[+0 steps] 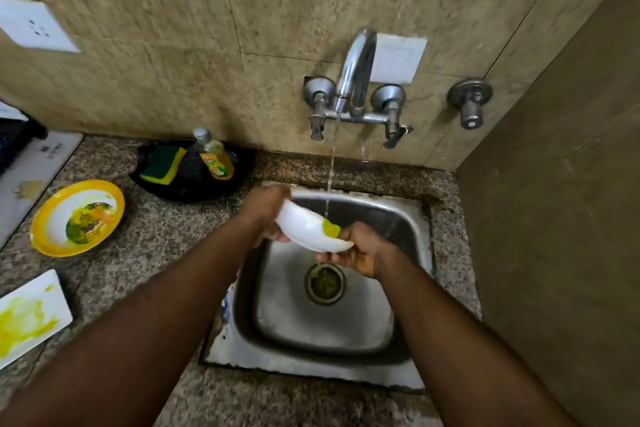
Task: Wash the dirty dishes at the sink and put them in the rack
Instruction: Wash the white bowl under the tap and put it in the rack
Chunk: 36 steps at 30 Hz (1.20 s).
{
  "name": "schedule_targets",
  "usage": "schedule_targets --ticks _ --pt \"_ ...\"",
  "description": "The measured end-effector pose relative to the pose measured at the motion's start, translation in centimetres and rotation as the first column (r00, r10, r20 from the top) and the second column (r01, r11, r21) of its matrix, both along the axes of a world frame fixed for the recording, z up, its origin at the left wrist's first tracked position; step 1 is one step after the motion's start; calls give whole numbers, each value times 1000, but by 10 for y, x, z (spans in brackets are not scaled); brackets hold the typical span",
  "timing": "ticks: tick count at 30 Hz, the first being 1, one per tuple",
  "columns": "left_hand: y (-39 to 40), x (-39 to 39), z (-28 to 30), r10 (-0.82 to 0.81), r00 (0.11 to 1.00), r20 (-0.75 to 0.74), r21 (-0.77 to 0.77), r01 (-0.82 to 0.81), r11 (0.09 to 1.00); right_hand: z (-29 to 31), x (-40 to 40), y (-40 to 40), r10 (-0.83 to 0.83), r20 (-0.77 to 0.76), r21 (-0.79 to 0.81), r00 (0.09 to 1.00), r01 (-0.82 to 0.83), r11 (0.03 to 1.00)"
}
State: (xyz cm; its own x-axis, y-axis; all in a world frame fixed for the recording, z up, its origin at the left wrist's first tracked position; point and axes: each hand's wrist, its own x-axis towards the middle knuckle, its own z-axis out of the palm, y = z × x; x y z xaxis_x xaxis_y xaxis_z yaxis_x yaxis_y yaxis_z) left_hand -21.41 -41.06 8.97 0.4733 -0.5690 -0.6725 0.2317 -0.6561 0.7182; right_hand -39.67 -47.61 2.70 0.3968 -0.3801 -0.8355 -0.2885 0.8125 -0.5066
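A white dish (308, 229) with a yellow smear at its rim is held tilted over the steel sink (408, 218), under a thin stream of water from the tap (355, 76). My left hand (268, 208) grips its far left end. My right hand (356, 250) holds its near right end from below, fingers curled round the edge. On the counter to the left lie a yellow-rimmed plate (48, 218) with green and orange residue and a white rectangular plate (31, 315) smeared yellow.
A black tray (242, 163) behind the plates carries a green-and-yellow sponge (162, 164) and a dish soap bottle (214, 156). The sink drain (325, 282) holds green scraps. A brown wall (554, 218) closes off the right side. No rack is in view.
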Motion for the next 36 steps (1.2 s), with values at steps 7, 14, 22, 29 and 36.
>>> schedule_targets --ticks 7,14,22,29,36 --pt "16 -10 -53 143 973 -179 -45 -153 987 39 11 -21 -37 -272 -421 962 -84 903" --pt "8 -1 -114 253 962 -105 -247 -271 930 44 17 -30 -85 -454 -700 887 -296 650" --pt "-2 -13 -55 248 949 195 -385 -158 909 52 40 -51 -224 -722 -681 655 -613 401" --pt "-12 -3 -44 249 932 264 -341 -151 928 7 24 -4 -169 -809 -558 563 -826 -81" --pt "-19 -9 -41 12 864 503 -164 81 983 -21 32 6 184 -868 -495 462 -836 -236"
